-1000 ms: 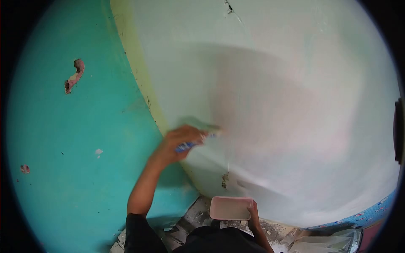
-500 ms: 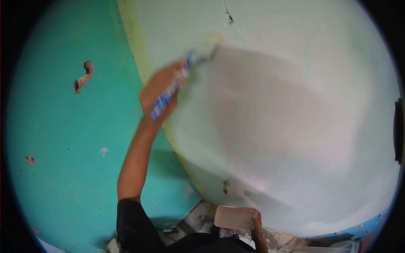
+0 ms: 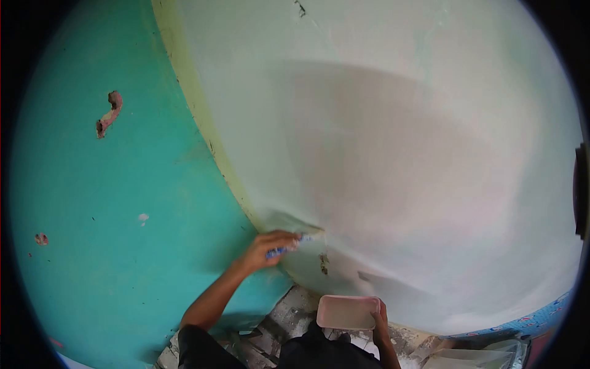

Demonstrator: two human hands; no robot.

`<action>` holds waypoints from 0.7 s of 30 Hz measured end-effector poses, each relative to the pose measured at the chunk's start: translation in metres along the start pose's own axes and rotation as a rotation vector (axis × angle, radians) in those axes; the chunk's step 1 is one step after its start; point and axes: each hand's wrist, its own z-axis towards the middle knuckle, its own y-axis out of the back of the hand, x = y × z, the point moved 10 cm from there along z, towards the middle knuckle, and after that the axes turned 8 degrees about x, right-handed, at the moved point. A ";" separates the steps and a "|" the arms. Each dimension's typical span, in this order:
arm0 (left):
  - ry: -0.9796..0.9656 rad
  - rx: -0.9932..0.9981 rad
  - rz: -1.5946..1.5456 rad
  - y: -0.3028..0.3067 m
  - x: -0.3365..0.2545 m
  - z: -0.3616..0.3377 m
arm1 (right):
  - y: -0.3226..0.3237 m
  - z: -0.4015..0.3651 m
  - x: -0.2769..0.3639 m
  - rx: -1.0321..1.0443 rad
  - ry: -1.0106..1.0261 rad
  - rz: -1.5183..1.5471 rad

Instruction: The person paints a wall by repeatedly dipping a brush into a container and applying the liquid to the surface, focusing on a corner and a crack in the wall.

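My left hand (image 3: pixel 270 249) is closed round the blue-and-white handle of a brush (image 3: pixel 283 251). The brush's pale tip touches the whitish wall (image 3: pixel 393 154) low down, just right of the yellowish corner strip (image 3: pixel 206 123). Below and to the right, my right hand (image 3: pixel 381 323) grips the right edge of a pinkish rectangular tray (image 3: pixel 348 312), which is held level near my body. Pale liquid or a pale bottom shows inside the tray; I cannot tell which. A chipped hole (image 3: pixel 324 264) in the wall lies just below the brush tip.
A turquoise wall (image 3: pixel 153 172) with an S-shaped gouge (image 3: pixel 109 114) stands on the left. Debris covers the floor (image 3: pixel 289 307) below. Clear plastic sheeting (image 3: pixel 473 357) lies at the lower right, by a blue patterned strip (image 3: pixel 534 320). A dark object (image 3: pixel 579 190) is at the right edge.
My left hand has moved down the wall with the brush, from the upper part to near the lower corner. The view has shifted slightly. My right hand still holds the tray.
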 end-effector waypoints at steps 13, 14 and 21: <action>-0.369 -0.644 0.565 0.102 -0.078 0.048 | -0.025 0.011 -0.003 -0.016 0.025 0.095; -0.314 -0.611 0.608 0.084 -0.074 0.042 | -0.030 0.011 0.003 -0.004 0.010 0.123; -0.066 -0.555 0.174 -0.021 -0.038 -0.019 | -0.041 0.015 0.022 0.018 0.000 0.063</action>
